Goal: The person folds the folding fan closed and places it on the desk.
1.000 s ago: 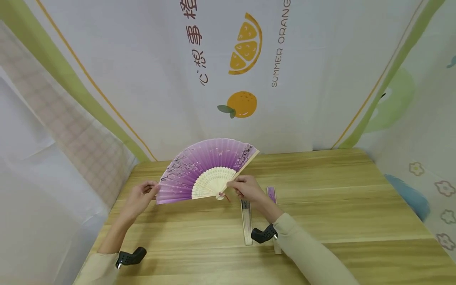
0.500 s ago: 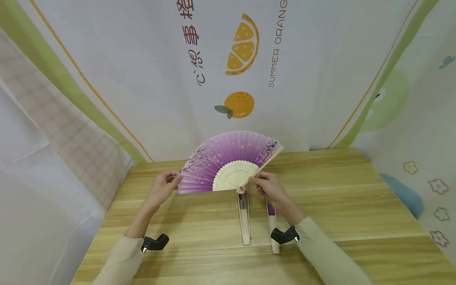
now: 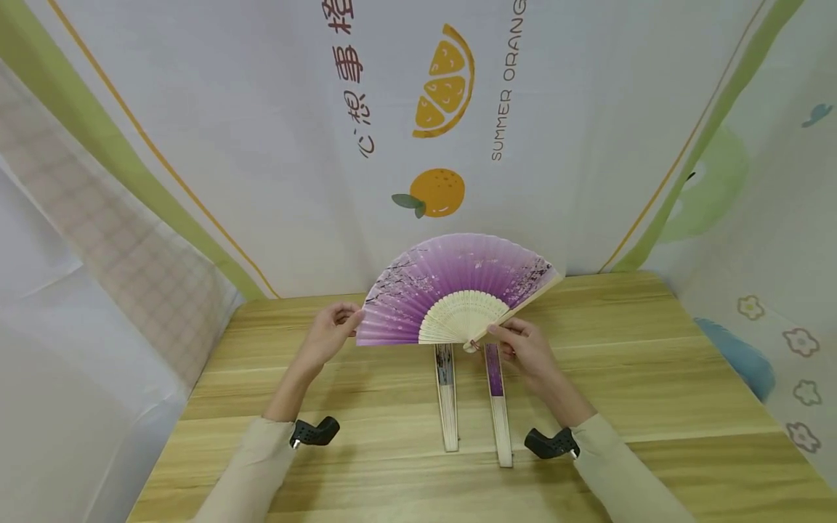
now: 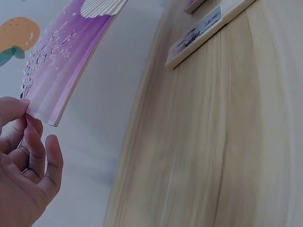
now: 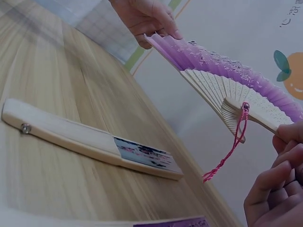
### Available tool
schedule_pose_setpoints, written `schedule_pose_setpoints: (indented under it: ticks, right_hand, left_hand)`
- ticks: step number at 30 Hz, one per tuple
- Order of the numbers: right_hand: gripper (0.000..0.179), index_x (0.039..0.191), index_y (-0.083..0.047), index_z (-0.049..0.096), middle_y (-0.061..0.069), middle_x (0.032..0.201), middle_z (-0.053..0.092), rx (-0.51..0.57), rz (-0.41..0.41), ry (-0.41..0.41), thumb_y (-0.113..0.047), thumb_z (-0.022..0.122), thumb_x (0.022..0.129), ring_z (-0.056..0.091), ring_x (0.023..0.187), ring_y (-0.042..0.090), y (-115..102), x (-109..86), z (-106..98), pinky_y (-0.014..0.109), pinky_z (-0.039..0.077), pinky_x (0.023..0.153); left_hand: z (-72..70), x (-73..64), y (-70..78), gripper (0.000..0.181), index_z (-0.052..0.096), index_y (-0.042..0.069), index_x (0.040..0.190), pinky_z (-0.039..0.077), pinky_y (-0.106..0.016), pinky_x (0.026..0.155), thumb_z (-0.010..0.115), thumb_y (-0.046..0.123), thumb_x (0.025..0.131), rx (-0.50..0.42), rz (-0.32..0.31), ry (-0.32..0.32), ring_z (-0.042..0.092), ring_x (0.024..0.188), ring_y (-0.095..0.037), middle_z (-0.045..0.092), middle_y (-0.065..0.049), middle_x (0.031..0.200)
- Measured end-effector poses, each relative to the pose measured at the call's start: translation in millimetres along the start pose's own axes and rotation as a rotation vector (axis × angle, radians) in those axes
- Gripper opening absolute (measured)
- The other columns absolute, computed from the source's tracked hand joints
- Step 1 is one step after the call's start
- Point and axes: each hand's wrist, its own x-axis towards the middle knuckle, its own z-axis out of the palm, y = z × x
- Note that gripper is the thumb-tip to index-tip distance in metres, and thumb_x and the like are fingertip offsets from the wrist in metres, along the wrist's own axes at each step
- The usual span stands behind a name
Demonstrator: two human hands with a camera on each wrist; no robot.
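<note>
A purple folding fan (image 3: 461, 269) with pale openwork ribs and a branch-and-blossom print is spread wide above the far part of the table. My left hand (image 3: 330, 334) pinches its left end between thumb and finger, also plain in the left wrist view. My right hand (image 3: 528, 351) grips the right guard stick near the pivot. A pink cord (image 5: 232, 147) hangs from the pivot in the right wrist view. Below the spread fan lie two folded fans: one with a grey-black print (image 3: 447, 399), and one with purple cloth (image 3: 498, 407) nearest my right hand.
The wooden table (image 3: 386, 465) runs back to a white curtain (image 3: 314, 189) printed with oranges. More printed cloth hangs at the left and right sides. A black wrist device (image 3: 315, 432) sits on each forearm.
Both hands and the spread fan have moved right and slightly up in the head view. The folded purple fan has come more fully into sight. Both hands keep their hold.
</note>
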Motion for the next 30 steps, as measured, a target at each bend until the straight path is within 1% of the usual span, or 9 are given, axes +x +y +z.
schedule_pose_setpoints:
  ticks: [4, 8, 16, 22, 26, 30]
  right_hand:
    - [0.018, 0.081, -0.004, 0.062, 0.0, 0.068, 0.043, 0.048, -0.016, 0.029, -0.003, 0.067, 0.098, 0.037, 0.061, 0.012, -1.4, -4.6, -9.7, 0.024, 0.034, 0.055]
    - [0.018, 0.081, -0.004, 0.061, 0.0, 0.071, 0.044, 0.084, -0.03, 0.066, -0.002, 0.066, 0.098, 0.038, 0.06, 0.01, -4.3, -9.7, -19.0, 0.022, 0.034, 0.054]
    - [0.017, 0.083, -0.006, 0.066, -0.001, 0.071, 0.046, 0.133, -0.037, 0.101, -0.002, 0.065, 0.099, 0.039, 0.06, 0.009, -7.8, -17.0, -36.3, 0.022, 0.033, 0.054]
    - [0.019, 0.082, -0.006, 0.064, -0.001, 0.069, 0.044, 0.136, -0.071, 0.11, 0.0, 0.063, 0.1, 0.038, 0.061, 0.009, -7.3, -21.4, -46.9, 0.023, 0.032, 0.055]
    - [0.02, 0.082, -0.006, 0.062, -0.001, 0.071, 0.044, 0.12, -0.081, 0.115, -0.001, 0.062, 0.101, 0.037, 0.062, 0.009, -6.3, -24.4, -52.8, 0.023, 0.031, 0.056]
    - [0.02, 0.082, -0.006, 0.063, -0.001, 0.073, 0.046, 0.124, -0.09, 0.115, 0.0, 0.062, 0.101, 0.038, 0.063, 0.009, -5.4, -27.2, -56.6, 0.022, 0.033, 0.056]
  left_hand:
    - [9.9, 6.7, 3.6, 0.019, 0.062, -0.012, 0.107, 0.057, -0.031, 0.079, 0.062, 0.007, 0.102, -0.016, 0.018, -0.016, 0.058, 0.081, -0.017, 0.066, -0.015, 0.094]
    - [20.6, 12.4, 8.4, 0.017, 0.062, -0.01, 0.106, 0.057, -0.032, 0.078, 0.063, 0.007, 0.102, -0.028, 0.013, -0.027, 0.059, 0.081, -0.017, 0.066, -0.013, 0.092]
    - [41.4, 20.5, 14.9, 0.017, 0.062, -0.009, 0.109, 0.056, -0.045, 0.086, 0.063, 0.007, 0.101, -0.053, 0.013, -0.038, 0.061, 0.083, -0.018, 0.067, -0.014, 0.096]
    - [54.2, 26.1, 18.6, 0.016, 0.063, -0.009, 0.107, 0.056, -0.044, 0.085, 0.064, 0.005, 0.1, -0.081, 0.005, -0.053, 0.061, 0.082, -0.019, 0.067, -0.014, 0.095]
    - [61.1, 29.2, 20.7, 0.015, 0.063, -0.008, 0.108, 0.056, -0.043, 0.085, 0.064, 0.005, 0.1, -0.093, -0.007, -0.056, 0.061, 0.082, -0.017, 0.068, -0.013, 0.095]
    - [65.8, 31.4, 22.6, 0.015, 0.064, -0.008, 0.107, 0.057, -0.042, 0.083, 0.065, 0.005, 0.1, -0.103, 0.007, -0.055, 0.062, 0.081, -0.016, 0.069, -0.012, 0.094]
